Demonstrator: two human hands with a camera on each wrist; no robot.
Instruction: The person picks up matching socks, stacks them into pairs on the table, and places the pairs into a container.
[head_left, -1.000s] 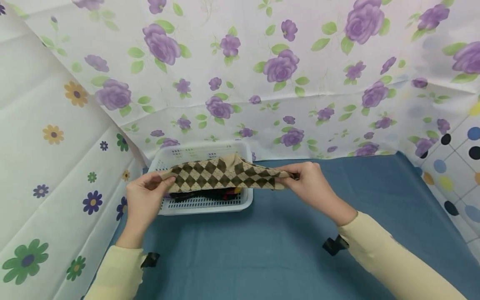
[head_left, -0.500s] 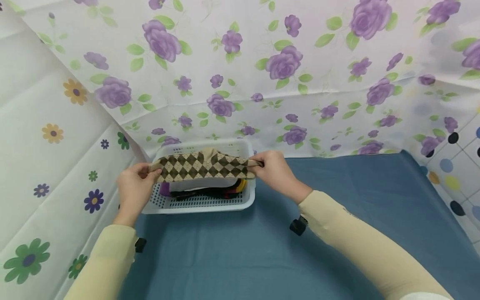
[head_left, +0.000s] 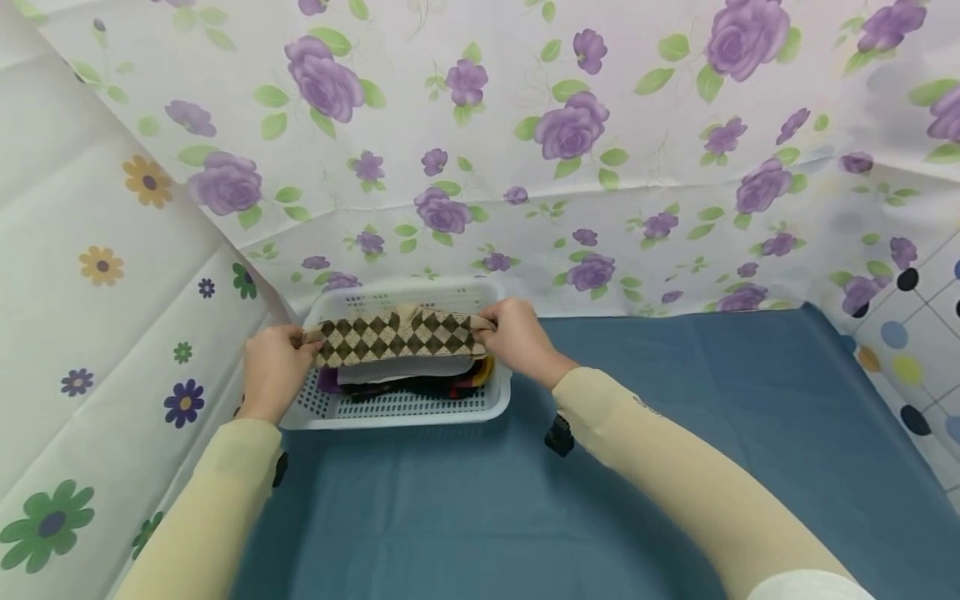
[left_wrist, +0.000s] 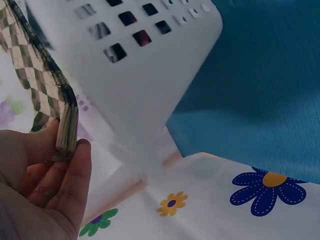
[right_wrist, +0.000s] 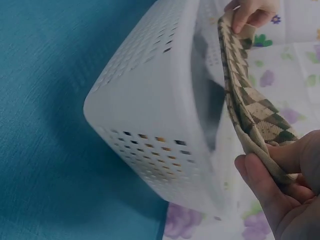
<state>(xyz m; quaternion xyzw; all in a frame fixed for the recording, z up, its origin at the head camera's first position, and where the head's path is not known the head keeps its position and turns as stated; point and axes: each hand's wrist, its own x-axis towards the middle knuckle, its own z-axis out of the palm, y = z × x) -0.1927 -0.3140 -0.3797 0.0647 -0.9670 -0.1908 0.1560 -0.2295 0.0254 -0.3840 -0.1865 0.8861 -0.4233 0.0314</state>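
A beige and brown argyle sock [head_left: 386, 340], in folded layers, is stretched level above the white plastic basket [head_left: 405, 422]. My left hand [head_left: 272, 373] pinches its left end between thumb and fingers. At the other end my right hand [head_left: 519, 337] pinches the sock the same way, as the right wrist view shows with the hand [right_wrist: 287, 185] below the basket rim's right side. A beige bump sticks up along the sock's upper edge. Under it, part of the basket's contents is hidden.
Inside the basket lie a white cloth item [head_left: 405, 370], dark pieces [head_left: 420, 387] and a purple one [head_left: 327, 381]. A blue cloth [head_left: 465, 517] covers the table. Flowered sheets [head_left: 480, 167] hang behind and at the left.
Both hands have moved left with the sock, the right hand farther, bringing it over the basket. The sock has also lowered slightly in the last half second, and the hands are closer together.
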